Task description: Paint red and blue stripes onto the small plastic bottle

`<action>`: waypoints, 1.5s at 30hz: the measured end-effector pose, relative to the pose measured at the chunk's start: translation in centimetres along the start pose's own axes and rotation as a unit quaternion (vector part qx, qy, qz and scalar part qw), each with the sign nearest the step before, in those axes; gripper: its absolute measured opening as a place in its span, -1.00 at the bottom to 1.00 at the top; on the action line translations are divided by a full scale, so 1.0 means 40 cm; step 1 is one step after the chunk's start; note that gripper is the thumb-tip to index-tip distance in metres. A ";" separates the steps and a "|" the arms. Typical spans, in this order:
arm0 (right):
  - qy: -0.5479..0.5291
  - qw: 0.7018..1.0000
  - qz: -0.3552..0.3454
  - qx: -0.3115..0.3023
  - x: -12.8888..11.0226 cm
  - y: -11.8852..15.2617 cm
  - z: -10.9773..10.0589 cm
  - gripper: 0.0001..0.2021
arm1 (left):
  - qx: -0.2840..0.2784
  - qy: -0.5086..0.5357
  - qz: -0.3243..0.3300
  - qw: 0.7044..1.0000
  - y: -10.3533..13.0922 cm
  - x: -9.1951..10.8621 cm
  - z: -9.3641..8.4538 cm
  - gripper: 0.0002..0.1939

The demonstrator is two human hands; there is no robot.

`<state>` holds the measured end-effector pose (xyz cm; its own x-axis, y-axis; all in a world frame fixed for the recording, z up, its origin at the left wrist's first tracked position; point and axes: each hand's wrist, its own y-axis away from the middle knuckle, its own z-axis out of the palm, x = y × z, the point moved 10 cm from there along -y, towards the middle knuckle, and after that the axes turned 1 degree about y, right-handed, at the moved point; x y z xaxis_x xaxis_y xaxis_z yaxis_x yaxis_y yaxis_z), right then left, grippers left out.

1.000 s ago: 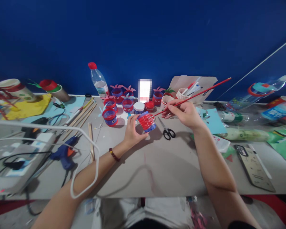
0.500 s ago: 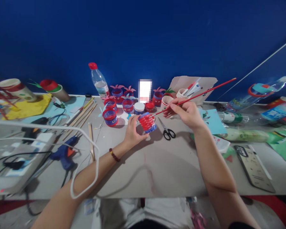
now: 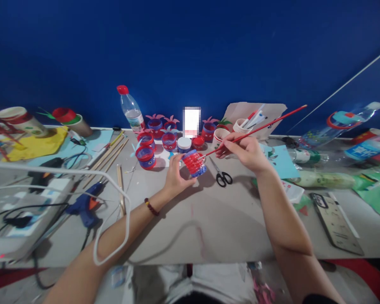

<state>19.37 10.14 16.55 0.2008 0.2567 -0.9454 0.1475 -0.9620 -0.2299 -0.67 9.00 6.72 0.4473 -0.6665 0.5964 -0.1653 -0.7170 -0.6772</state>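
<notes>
Between thumb and fingers, my left hand (image 3: 175, 176) grips a small ridged cup (image 3: 194, 163) painted red with blue bands at both ends, held tilted above the table. My right hand (image 3: 243, 150) pinches a long red paintbrush (image 3: 259, 128), its tip at the red ridges of the cup. Just behind stand a white-lidded paint jar (image 3: 184, 144) and a red jar (image 3: 198, 142). Black-handled scissors (image 3: 223, 178) lie right of the cup. Several red and blue painted cups (image 3: 146, 158) with paper leaves are grouped at the back left.
At left are a blue glue gun (image 3: 86, 204), a power strip (image 3: 50, 202), a white cable (image 3: 128, 211) and wooden sticks (image 3: 109, 160). A water bottle (image 3: 131, 110) stands behind. To the right lie a phone (image 3: 335, 223), plastic bottles (image 3: 307, 156) and blue paper (image 3: 283, 161).
The brush's far end has dipped slightly and shifted left. The cup stays in the left hand with almost the same tilt, and the whole view has shifted a little.
</notes>
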 end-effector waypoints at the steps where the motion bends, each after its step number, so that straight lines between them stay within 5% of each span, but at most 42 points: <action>1: 0.002 1.000 0.003 -0.008 0.002 0.000 0.008 -0.66 | -0.002 -0.002 -0.002 1.000 0.001 -0.002 0.001 -0.13; 6: 0.037 0.999 -0.004 0.005 -0.014 0.000 0.010 -0.64 | -0.002 -0.002 -0.016 1.000 -0.001 -0.009 -0.001 -0.13; 12: 0.037 0.994 -0.038 0.098 -0.037 -0.007 -0.068 -0.76 | -0.027 0.074 -0.046 0.996 -0.001 -0.023 0.024 -0.16; 16: 0.151 0.979 -0.057 0.121 -0.021 -0.048 -0.081 -0.82 | -0.050 0.169 -0.097 0.980 0.008 -0.044 0.048 -0.13; 26: 0.358 0.927 -0.072 0.084 0.039 -0.193 -0.005 -0.78 | -0.114 0.390 -0.202 0.891 0.014 -0.072 0.120 -0.16; 45: 0.398 0.917 -0.025 0.031 0.125 -0.203 0.018 -0.74 | -0.138 0.432 -0.249 0.856 0.053 -0.088 0.144 -0.05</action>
<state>18.47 19.16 13.52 0.8420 0.2628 -0.4712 0.1247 -0.9445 -0.3040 2.46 10.99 0.71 -0.2733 -0.0804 0.9586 -0.3980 -0.8977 -0.1888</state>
